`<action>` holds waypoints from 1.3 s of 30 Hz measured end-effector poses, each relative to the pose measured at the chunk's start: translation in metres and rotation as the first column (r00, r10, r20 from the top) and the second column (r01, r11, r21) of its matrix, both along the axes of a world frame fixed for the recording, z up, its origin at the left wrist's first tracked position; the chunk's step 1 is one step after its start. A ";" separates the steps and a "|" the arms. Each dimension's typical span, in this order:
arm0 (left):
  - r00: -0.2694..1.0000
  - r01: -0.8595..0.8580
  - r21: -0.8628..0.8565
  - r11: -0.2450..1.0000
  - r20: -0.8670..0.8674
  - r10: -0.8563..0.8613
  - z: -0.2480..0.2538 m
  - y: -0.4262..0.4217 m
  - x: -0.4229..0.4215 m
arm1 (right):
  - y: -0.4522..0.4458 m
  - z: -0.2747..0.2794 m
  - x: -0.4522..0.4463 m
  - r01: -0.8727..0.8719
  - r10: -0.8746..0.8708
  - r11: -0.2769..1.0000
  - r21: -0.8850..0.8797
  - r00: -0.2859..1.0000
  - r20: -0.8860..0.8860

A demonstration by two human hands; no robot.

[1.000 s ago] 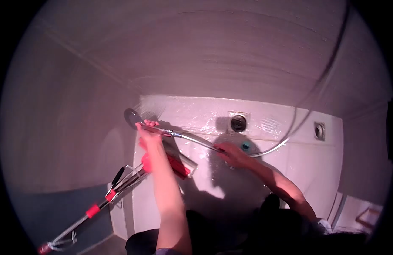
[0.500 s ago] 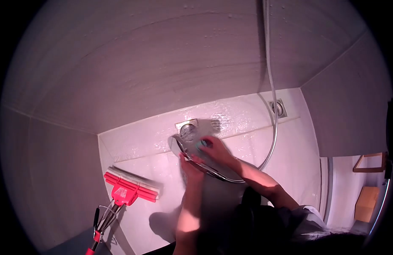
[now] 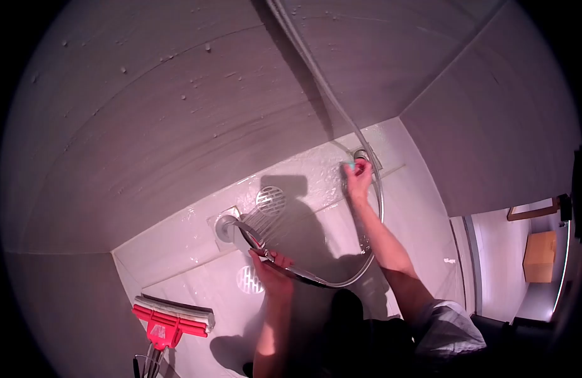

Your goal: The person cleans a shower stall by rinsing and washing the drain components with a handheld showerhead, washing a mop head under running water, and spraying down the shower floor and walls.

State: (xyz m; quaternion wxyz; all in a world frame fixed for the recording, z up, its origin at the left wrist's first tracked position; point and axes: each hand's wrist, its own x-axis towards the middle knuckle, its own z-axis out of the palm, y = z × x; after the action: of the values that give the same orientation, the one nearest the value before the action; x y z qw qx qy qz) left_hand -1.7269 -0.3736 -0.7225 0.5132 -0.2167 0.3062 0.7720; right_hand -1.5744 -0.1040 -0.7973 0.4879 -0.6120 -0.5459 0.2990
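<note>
My left hand (image 3: 273,275) is wrapped round the handle of a chrome shower head (image 3: 247,238), low over the wet floor. Thin jets of water leave its face towards the upper right. The silvery shower hose (image 3: 329,91) curves from the handle to the right and up along the wall. Farther right, my right hand (image 3: 359,181) has its fingers closed on a small teal thing (image 3: 351,166), mostly hidden, beside the right floor drain (image 3: 361,154). Near the shower head are a square drain frame with a round opening (image 3: 225,228) and two round slotted grates (image 3: 271,200).
A red-headed sponge mop (image 3: 165,324) stands at lower left by the side wall (image 3: 64,302). Grey walls with water drops enclose the pale floor. At far right, past a door sill (image 3: 470,264), are a cardboard-coloured box (image 3: 540,257) and a wooden frame (image 3: 531,211).
My right hand has moved away from the shower head to the right floor drain. My left hand still holds the shower head, and the camera view has shifted and tilted.
</note>
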 end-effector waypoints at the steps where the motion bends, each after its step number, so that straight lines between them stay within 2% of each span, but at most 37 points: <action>1: 1.000 0.009 0.050 0.999 0.024 -0.010 -0.009 -0.001 0.000 | 0.011 0.000 0.015 0.037 -0.049 0.995 0.094 0.991 0.124; 3: 0.999 -0.003 0.058 0.998 0.035 0.001 0.007 0.008 0.005 | 0.023 0.003 0.035 -0.040 -0.025 0.980 0.194 0.946 0.323; 5: 0.992 -0.085 -0.109 0.990 0.089 0.094 0.033 0.020 0.012 | 0.026 0.002 0.048 -0.050 0.019 0.998 0.049 0.864 0.503; 7: 0.993 -0.077 -0.059 0.995 0.081 0.082 0.010 0.010 0.016 | 0.034 -0.026 0.058 -0.128 0.078 0.991 0.030 0.759 0.646; 8: 0.995 -0.067 -0.005 0.998 0.073 0.067 -0.001 0.006 0.017 | 0.030 -0.024 0.050 -0.138 0.088 0.990 0.027 0.760 0.644; 10: 0.990 -0.119 -0.034 0.992 0.074 0.121 -0.006 0.004 0.019 | 0.009 -0.012 0.022 -0.012 -0.191 0.972 0.236 0.553 0.811; 11: 0.982 -0.169 -0.063 0.984 0.072 0.174 -0.007 -0.001 0.018 | -0.008 0.000 0.002 -0.040 -0.158 0.975 0.219 0.570 0.806; 12: 0.982 -0.172 -0.079 0.982 0.064 0.177 -0.008 -0.006 0.017 | -0.029 0.015 -0.019 -0.321 0.134 0.939 0.127 0.678 0.723; 13: 0.978 -0.200 -0.095 0.975 0.044 0.205 -0.007 -0.011 0.014 | -0.049 0.024 -0.039 -0.579 0.425 0.811 0.082 0.680 0.597; 14: 0.956 -0.281 -0.076 0.957 0.060 0.286 -0.006 -0.020 0.012 | -0.075 0.027 -0.064 -0.597 0.453 0.799 0.074 0.678 0.580; 15: 0.930 -0.355 -0.052 0.934 0.082 0.358 -0.005 -0.027 0.011 | -0.103 0.033 -0.091 -0.766 0.619 0.643 0.005 0.523 0.585; 16: 0.928 -0.358 -0.086 0.930 0.082 0.364 -0.004 -0.033 0.009 | -0.128 0.039 -0.118 -0.891 0.740 0.451 -0.056 0.338 0.581; 17: 0.923 -0.373 -0.087 0.924 0.072 0.379 -0.004 -0.039 0.006 | -0.148 0.042 -0.137 -0.966 0.813 0.234 -0.113 0.130 0.567; 19: 0.905 -0.425 -0.188 0.885 -0.055 0.423 -0.007 -0.044 0.001 | -0.172 0.026 -0.167 -0.978 0.802 0.189 -0.089 0.101 0.589; 21: 0.891 -0.452 -0.214 0.866 -0.073 0.448 0.017 -0.038 -0.002 | -0.176 0.020 -0.176 -0.986 0.794 0.148 -0.071 0.076 0.603; 23: 0.871 -0.490 -0.239 0.838 -0.086 0.484 0.020 -0.046 -0.007 | -0.181 0.021 -0.177 -0.931 0.746 0.052 -0.362 -0.205 0.634; 24: 0.876 -0.481 -0.075 0.873 -0.020 0.481 0.010 -0.052 -0.008 | -0.182 0.020 -0.176 -0.932 0.743 0.037 -0.362 -0.217 0.634; 25: 0.884 -0.468 0.094 0.879 0.044 0.466 0.001 -0.058 -0.008 | -0.182 0.019 -0.174 -0.949 0.724 0.076 -0.305 -0.157 0.672; 26: 0.877 -0.480 0.097 0.872 0.044 0.478 0.000 -0.059 -0.008 | -0.182 0.023 -0.173 -0.963 0.702 0.115 -0.242 -0.093 0.706; 27: 0.882 -0.469 0.086 0.879 -0.013 0.471 -0.002 -0.058 -0.007 | -0.186 0.026 -0.172 -0.966 0.701 0.101 -0.238 -0.100 0.707; 29: 0.877 -0.472 0.060 0.879 -0.072 0.476 -0.002 -0.056 -0.010 | -0.197 0.039 -0.157 -0.965 0.912 0.260 0.040 0.259 0.318; 30: 0.881 -0.462 0.096 0.882 -0.060 0.468 -0.003 -0.053 -0.017 | -0.198 0.045 -0.144 -0.967 0.915 0.251 0.038 0.250 0.318; 31: 0.887 -0.450 0.133 0.883 -0.049 0.459 -0.002 -0.051 -0.023 | -0.198 0.052 -0.128 -0.971 0.993 0.084 -0.225 0.100 -0.061; 32: 0.906 -0.386 0.117 0.915 -0.140 0.400 0.002 -0.055 -0.026 | -0.204 0.060 -0.119 -0.904 0.888 -0.176 -0.390 0.025 -0.459; 33: 0.898 -0.402 0.107 0.909 -0.144 0.415 0.006 -0.055 -0.031 | -0.219 0.070 -0.114 -0.900 0.883 -0.197 -0.388 0.009 -0.469; 35: 0.931 -0.223 -0.005 0.975 -0.297 0.211 0.013 -0.052 -0.037 | -0.248 0.098 -0.102 -0.953 0.878 0.121 -0.277 0.233 -0.419; 36: 0.965 -0.226 0.074 0.971 -0.120 0.234 0.019 -0.054 -0.036 | -0.248 0.115 -0.105 -0.909 0.835 0.193 -0.369 0.350 -0.425; 37: 0.962 -0.241 0.063 0.968 -0.118 0.247 0.005 -0.065 -0.036 | -0.245 0.117 -0.105 -0.879 0.897 0.222 -0.421 0.354 -0.264; 38: 0.958 -0.231 0.405 0.885 -0.062 0.279 -0.017 -0.079 -0.038 | -0.246 0.117 -0.101 -0.864 0.924 0.241 -0.443 0.343 -0.166; 39: 0.958 -0.203 0.697 0.688 -0.002 0.285 -0.020 -0.089 -0.041 | -0.247 0.117 -0.097 -0.847 0.941 0.267 -0.460 0.332 -0.065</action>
State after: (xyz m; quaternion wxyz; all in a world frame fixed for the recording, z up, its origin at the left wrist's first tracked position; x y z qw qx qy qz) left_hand -1.7679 -0.4622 -0.7425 0.4315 -0.0060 -0.0067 0.9021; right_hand -1.6714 -0.3505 -0.6805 0.0244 -0.3093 -0.7683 0.5599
